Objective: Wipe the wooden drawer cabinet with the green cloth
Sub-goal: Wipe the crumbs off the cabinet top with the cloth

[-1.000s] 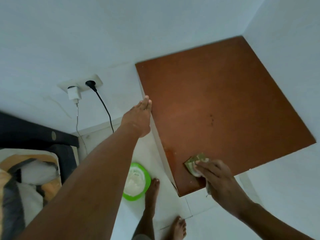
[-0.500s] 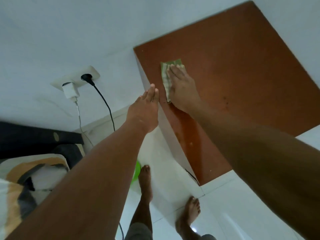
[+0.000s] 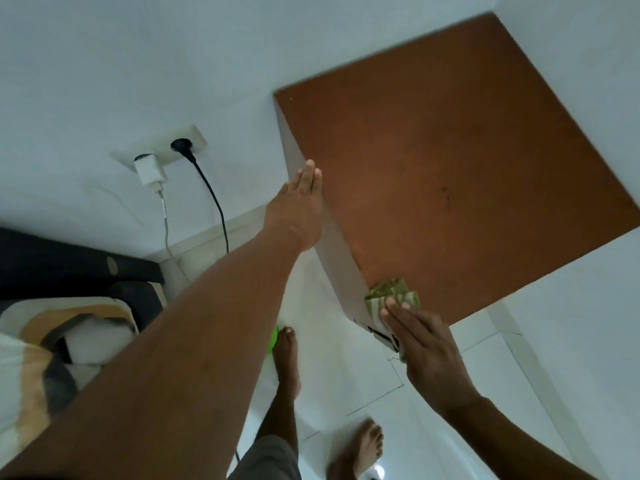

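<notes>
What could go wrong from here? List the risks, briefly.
The green cloth sits at the near corner of the cabinet, partly over the edge, under the right hand; it may slip off.
A green object on the floor lies by the left foot; a step could knock it.
The black cable hangs near the left hand; it might snag.

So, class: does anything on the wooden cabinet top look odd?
Small dark marks dot the middle of the reddish-brown wooden cabinet top, away from the green cloth the right hand presses near its front corner.
</notes>
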Demonstrator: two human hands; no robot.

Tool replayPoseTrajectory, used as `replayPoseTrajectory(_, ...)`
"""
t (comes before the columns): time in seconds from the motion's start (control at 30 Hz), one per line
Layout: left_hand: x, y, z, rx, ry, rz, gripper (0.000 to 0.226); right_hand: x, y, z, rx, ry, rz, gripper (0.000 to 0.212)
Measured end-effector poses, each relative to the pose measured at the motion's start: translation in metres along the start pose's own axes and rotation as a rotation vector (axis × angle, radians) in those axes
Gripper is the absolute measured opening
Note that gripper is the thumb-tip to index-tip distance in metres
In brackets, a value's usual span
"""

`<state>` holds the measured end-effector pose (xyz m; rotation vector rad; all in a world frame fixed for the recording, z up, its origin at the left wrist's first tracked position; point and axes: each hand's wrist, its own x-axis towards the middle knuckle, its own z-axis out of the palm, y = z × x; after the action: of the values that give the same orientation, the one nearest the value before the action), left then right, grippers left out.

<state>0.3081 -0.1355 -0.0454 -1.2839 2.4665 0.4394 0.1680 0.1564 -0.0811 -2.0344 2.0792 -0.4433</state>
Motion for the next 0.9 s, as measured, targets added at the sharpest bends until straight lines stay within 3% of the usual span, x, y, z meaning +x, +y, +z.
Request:
replayPoseTrajectory(0.17,-0.002,0.005,-0.016,-0.039,-0.038,-0.052,0.086,-0.051,0.014,-0.037,-0.086,-0.176,0.023,0.074)
replayPoseTrajectory(0.23,-0.001,0.007,-0.021,-0.042,-0.047,-0.057,0.085,-0.053,0.018,-0.059,-0.090,-0.238,0.048,0.070)
replayPoseTrajectory(0.3,0.000,0.005,-0.022,-0.055,-0.052,-0.055,0.085,-0.033,0.023,-0.077,-0.053,-0.184,0.097,0.058)
replayPoseTrajectory(0.37,0.001,0.001,-0.018,-0.087,-0.043,-0.055,0.087,0.012,0.025,-0.091,0.042,-0.044,0.177,0.038)
replayPoseTrajectory(0.53,0.004,-0.009,-0.013,-0.104,-0.042,-0.004,0.090,0.182,0.008,-0.094,0.165,0.171,0.310,0.035)
replayPoseTrajectory(0.73,0.005,-0.024,-0.008,-0.121,-0.037,0.103,0.093,0.356,0.013,-0.038,0.040,0.059,0.189,0.038)
replayPoseTrajectory(0.83,0.009,-0.033,-0.005,-0.128,-0.031,0.153,0.093,0.416,0.001,-0.016,0.092,0.001,0.107,0.036)
replayPoseTrajectory(0.9,0.009,-0.035,-0.002,-0.138,-0.030,0.175,0.093,0.433,-0.008,0.002,0.046,-0.078,-0.013,0.046)
